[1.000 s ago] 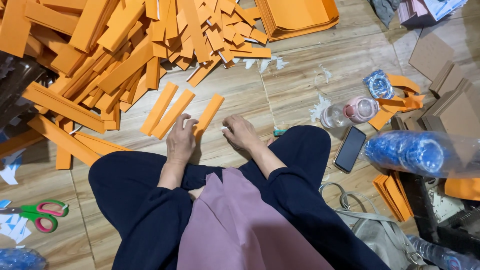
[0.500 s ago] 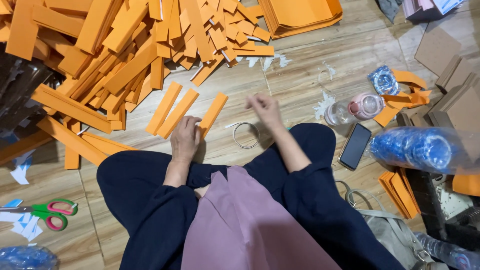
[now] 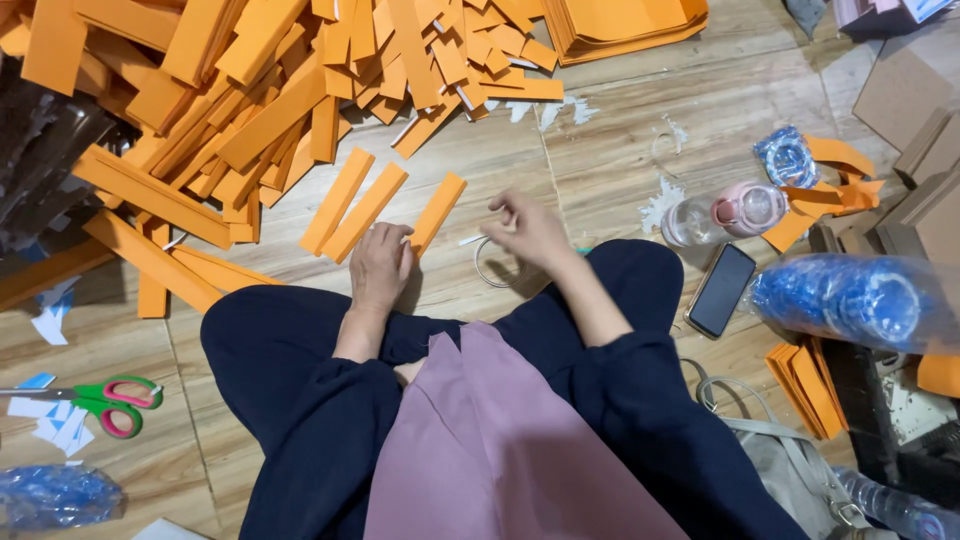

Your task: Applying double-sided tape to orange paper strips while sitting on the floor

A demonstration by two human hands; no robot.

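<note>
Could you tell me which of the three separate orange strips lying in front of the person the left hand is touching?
The rightmost strip: the left hand rests on its near end, while the other two lie clear to its left.

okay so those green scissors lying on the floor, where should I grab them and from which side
Take the scissors by the two green and pink handle loops, which sit at their right end, nearest the knee. The blades point left, away from the body, over white paper scraps. They lie flat on the wooden floor, so probably come from above and the right, fingers through the loops, clear of the blades.
</note>
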